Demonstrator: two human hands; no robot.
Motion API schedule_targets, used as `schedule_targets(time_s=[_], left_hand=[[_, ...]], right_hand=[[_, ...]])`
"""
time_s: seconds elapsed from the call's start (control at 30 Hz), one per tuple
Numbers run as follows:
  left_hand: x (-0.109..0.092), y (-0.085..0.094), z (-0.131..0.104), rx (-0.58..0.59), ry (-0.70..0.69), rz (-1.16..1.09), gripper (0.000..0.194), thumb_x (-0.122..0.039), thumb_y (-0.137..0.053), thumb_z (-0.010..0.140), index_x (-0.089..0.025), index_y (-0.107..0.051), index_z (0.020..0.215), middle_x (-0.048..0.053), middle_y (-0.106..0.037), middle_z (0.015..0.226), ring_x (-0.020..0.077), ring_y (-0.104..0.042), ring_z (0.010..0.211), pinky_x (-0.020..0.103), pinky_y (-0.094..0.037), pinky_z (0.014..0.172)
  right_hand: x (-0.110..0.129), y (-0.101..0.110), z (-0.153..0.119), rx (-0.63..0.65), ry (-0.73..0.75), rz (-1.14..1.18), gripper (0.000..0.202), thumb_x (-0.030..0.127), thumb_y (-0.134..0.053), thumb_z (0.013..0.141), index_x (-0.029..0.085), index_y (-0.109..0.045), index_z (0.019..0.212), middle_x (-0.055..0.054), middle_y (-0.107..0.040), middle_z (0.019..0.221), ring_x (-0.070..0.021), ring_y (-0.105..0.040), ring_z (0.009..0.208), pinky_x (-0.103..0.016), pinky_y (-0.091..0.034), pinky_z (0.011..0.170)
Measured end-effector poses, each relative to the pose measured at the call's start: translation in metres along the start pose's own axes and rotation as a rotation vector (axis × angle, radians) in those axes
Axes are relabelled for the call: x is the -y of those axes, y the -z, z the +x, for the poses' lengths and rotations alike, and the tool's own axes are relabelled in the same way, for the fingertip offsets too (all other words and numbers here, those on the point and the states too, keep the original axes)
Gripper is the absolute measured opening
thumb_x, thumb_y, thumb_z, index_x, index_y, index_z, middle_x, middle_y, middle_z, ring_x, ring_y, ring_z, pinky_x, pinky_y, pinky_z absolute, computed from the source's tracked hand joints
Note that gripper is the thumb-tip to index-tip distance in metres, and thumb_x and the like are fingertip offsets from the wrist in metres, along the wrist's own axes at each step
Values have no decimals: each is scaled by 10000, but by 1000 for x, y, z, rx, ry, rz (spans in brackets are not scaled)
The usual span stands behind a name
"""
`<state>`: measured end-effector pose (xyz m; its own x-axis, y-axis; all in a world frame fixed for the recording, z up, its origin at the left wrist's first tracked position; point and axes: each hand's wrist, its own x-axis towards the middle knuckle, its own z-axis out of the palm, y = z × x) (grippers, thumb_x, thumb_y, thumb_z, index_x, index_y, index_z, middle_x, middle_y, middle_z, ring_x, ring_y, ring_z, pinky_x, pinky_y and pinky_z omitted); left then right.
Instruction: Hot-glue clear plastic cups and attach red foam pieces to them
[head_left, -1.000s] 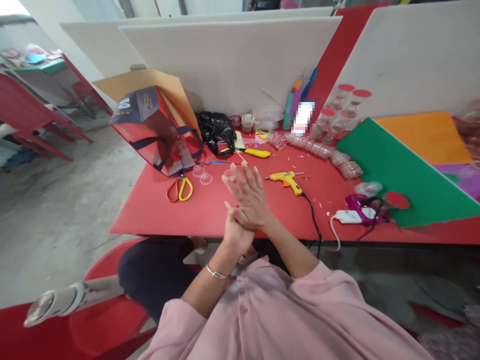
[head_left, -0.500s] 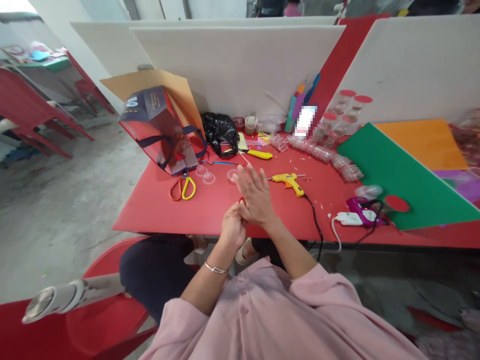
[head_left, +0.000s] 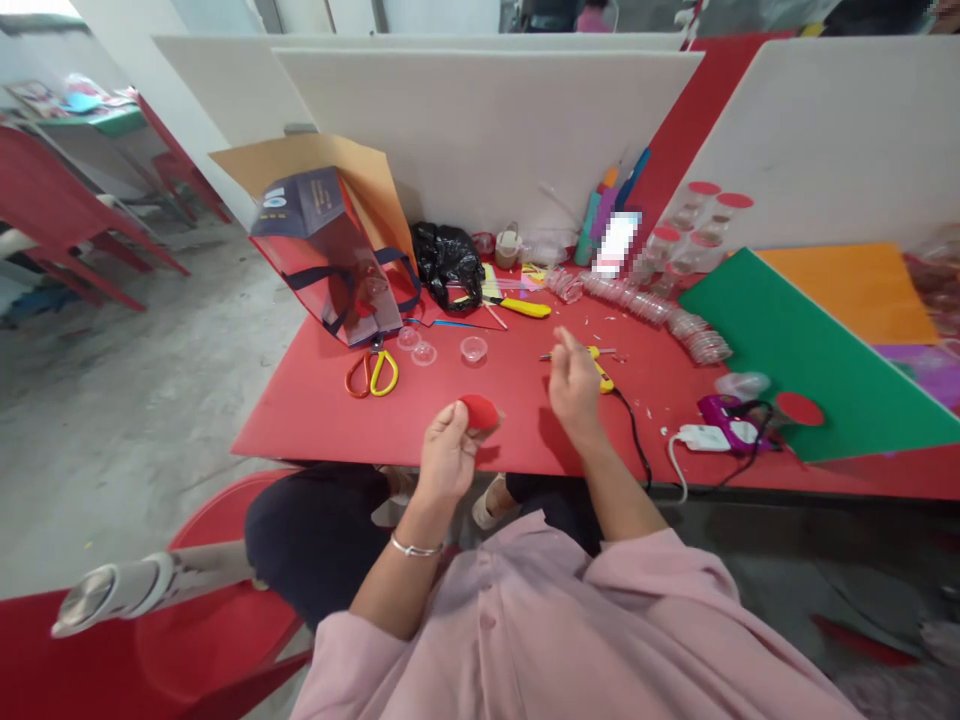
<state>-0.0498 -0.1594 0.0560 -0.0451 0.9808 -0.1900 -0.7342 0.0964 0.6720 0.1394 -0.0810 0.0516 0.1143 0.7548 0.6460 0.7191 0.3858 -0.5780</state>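
My left hand (head_left: 448, 455) is closed on a small clear plastic cup with a red disc (head_left: 481, 412) across its top, held above the front of the table. Off to the right, my right hand (head_left: 576, 392) holds nothing; its fingers point forward, a little bent. It hovers over a yellow glue gun (head_left: 604, 378), covering part of it. Beyond my left hand, a clear plastic cup (head_left: 473, 349) stands on the red table (head_left: 300, 420). Two clear domed pieces (head_left: 424, 354) lie left of that cup, near scissors (head_left: 383, 373) with one red and one yellow handle.
A paper bag (head_left: 300, 225) and a black plastic bag (head_left: 448, 262) stand at the back left. A yellow cutter (head_left: 525, 308) lies mid-table. Nested clear cups (head_left: 645, 305), a green sheet (head_left: 795, 350) and a purple power strip (head_left: 724, 415) with cords occupy the right side.
My hands have come apart: the right moved right, over the glue gun, and the left dropped slightly to the left. The red-topped cup in my left hand now shows plainly.
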Motion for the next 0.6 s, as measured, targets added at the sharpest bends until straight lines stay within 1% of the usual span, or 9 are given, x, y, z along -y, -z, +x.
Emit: schedule_targets(time_s=[0.07,0.13,0.2,0.27,0.37,0.47,0.53,0.57,0.6], left_hand=[[-17,20,6,-108,-62,12,349,-460,-839,768,-160,-713,895,54,-765,864,201,-747,795,387,-607,818],[-29,39,16,-227,-139,13,338,-434,-853,752,-169,-699,896,32,-756,846,165,-726,736,332,-610,742],[-36,52,25,-274,-194,1,318,-410,-850,754,-177,-683,891,15,-746,842,140,-709,714,298,-603,713],[-38,56,31,-280,-211,-4,307,-403,-839,764,-175,-679,894,10,-735,827,129,-697,705,276,-592,690],[-39,49,34,-252,-202,0,310,-389,-836,762,-168,-690,924,18,-734,836,133,-696,712,261,-574,661],[-46,43,33,-242,-212,-7,334,-373,-847,745,-171,-696,965,15,-739,853,129,-690,685,263,-565,643],[-52,45,32,-255,-231,7,337,-370,-847,745,-172,-696,972,14,-742,855,124,-686,672,256,-556,632],[-56,48,31,-261,-240,22,331,-370,-843,749,-171,-696,969,17,-744,861,124,-687,676,251,-553,631],[-59,51,31,-264,-243,38,321,-372,-838,754,-169,-695,957,20,-744,859,123,-687,678,246,-551,628]], right_hand=[[-22,9,-14,82,-26,35,511,456,-301,1079,197,-583,1419,-140,-683,1345,-263,-623,1275,-492,-457,1117],[-36,13,-37,359,42,24,525,479,-301,1075,218,-574,1439,-122,-662,1390,-249,-606,1313,-466,-461,1128],[-42,5,-57,647,140,-82,655,584,-368,1030,176,-471,1532,-151,-513,1549,-281,-463,1457,-496,-368,1208],[-40,-12,-64,716,86,-256,921,707,-431,955,49,-328,1591,-231,-259,1662,-359,-222,1565,-567,-216,1261],[-21,-40,-58,742,-38,-361,1057,765,-395,934,-38,-221,1599,-278,-102,1674,-388,-89,1583,-585,-121,1272],[7,-46,-57,950,239,-130,1040,756,-452,923,-11,-258,1598,-260,-148,1672,-356,-115,1585,-537,-126,1284],[18,-36,-61,1144,501,148,849,693,-475,959,134,-370,1589,-167,-299,1660,-287,-246,1566,-478,-197,1282],[19,-29,-60,1197,553,257,711,645,-441,999,218,-427,1567,-107,-389,1632,-243,-335,1534,-445,-248,1270],[15,-23,-56,1150,504,300,612,599,-391,1034,261,-475,1538,-73,-473,1588,-215,-405,1497,-428,-303,1249]])
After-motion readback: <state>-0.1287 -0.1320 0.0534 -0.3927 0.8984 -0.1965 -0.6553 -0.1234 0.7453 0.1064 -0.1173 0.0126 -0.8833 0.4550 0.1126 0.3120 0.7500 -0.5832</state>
